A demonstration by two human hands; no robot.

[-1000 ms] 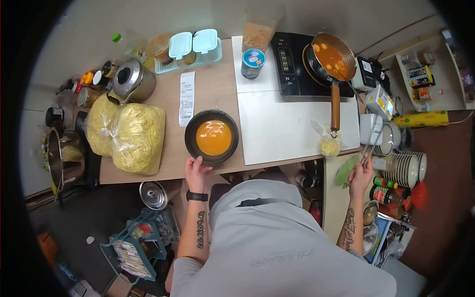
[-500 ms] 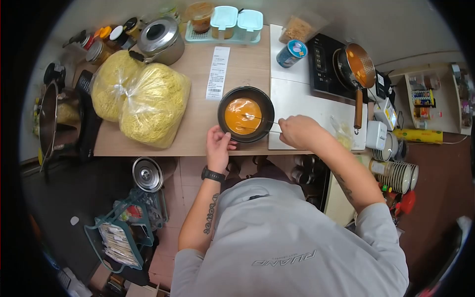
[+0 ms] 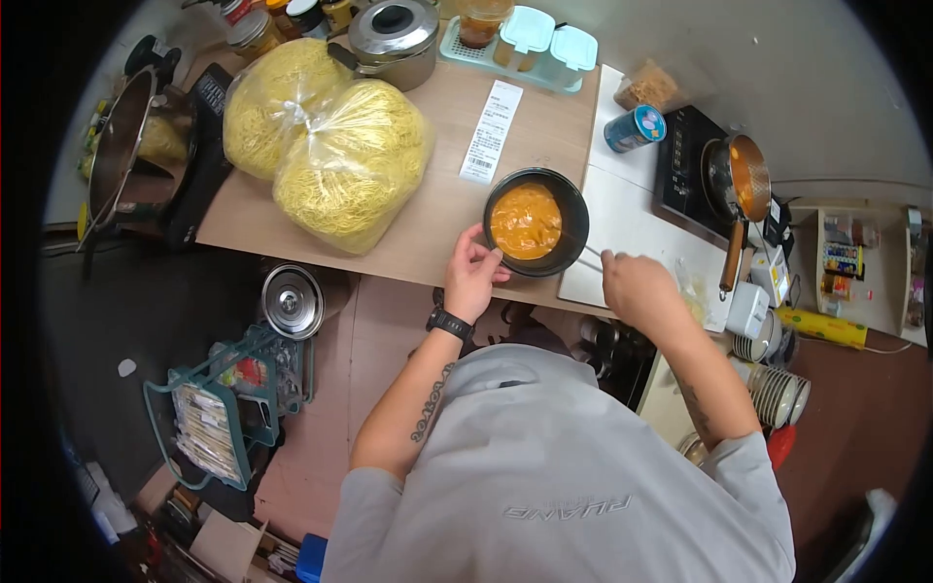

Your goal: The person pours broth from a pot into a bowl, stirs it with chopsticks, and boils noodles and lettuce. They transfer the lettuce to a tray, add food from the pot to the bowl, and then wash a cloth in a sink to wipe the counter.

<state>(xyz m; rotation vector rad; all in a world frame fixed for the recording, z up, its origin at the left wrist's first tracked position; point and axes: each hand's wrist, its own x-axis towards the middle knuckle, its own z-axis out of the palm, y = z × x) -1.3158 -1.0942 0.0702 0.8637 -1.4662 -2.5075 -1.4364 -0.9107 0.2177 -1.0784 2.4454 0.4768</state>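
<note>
A black bowl (image 3: 577, 201) holding orange sauce or soup (image 3: 526, 222) stands by the counter's front edge. At its lower left rim is my left hand (image 3: 473, 274), thumb on the edge and fingers against the side, steadying it. My right hand (image 3: 639, 290) is closed around a pair of thin metal chopsticks (image 3: 590, 257), just right of the bowl. Their tips are hard to make out near the bowl's right rim. Behind the bowl lies a printed paper receipt (image 3: 491, 131).
Bagged yellow noodles (image 3: 355, 160) and a lidded pot (image 3: 393, 44) stand left. A blue can (image 3: 635, 128) and an induction cooker (image 3: 685, 165) carrying a wooden-handled pan (image 3: 743, 180) are right. Light-blue containers (image 3: 526, 34) line the back.
The chopsticks have moved from the middle of the bowl toward its right rim, with my right hand drawn back. The sauce surface looks lumpier. My whole view has shifted and turned.
</note>
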